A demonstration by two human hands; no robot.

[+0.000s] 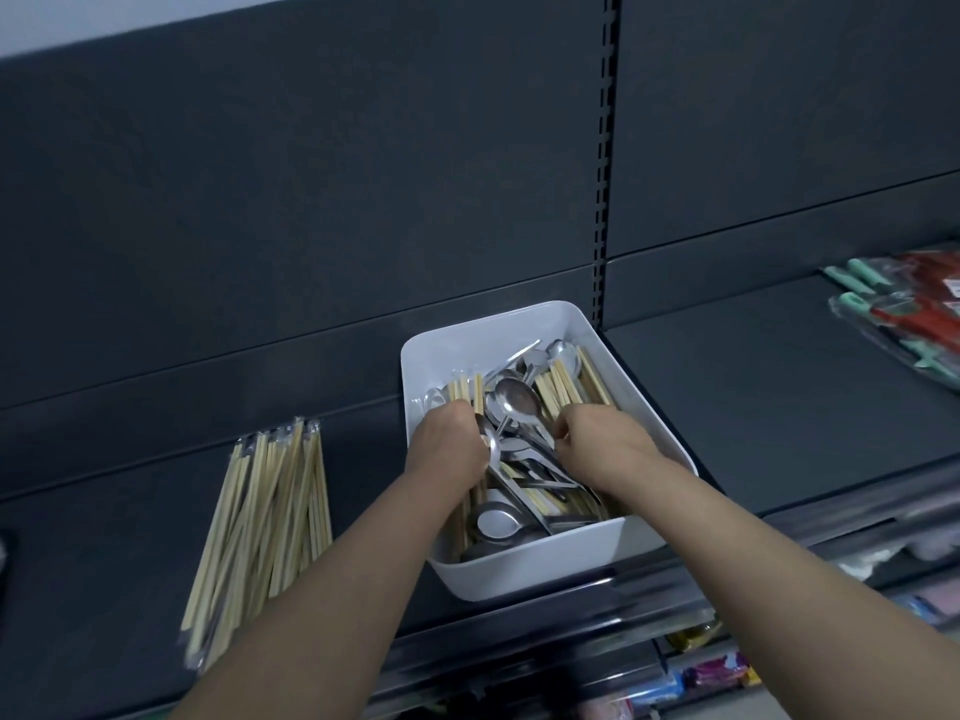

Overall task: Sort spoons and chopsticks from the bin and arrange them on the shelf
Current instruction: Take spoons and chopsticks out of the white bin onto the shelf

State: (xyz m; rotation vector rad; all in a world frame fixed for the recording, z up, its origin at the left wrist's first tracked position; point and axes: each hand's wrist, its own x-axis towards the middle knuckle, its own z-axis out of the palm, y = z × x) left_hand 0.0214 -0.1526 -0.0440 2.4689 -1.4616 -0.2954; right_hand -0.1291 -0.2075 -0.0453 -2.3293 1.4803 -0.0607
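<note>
Both my hands are down inside the white bin, which sits at the front edge of the dark shelf, its near end overhanging the lip. My left hand has its fingers curled tight round a bundle of chopsticks along the bin's left wall, the tips sticking out above my knuckles; a spoon bowl lies against my thumb. My right hand has its fingers bent narrow among the spoons and loose sticks in the middle of the bin, but I cannot tell whether they grip anything. The sorted chopsticks lie wrapped towards the shelf's left end, well apart from the bin. Packets lie at the right edge.
</note>
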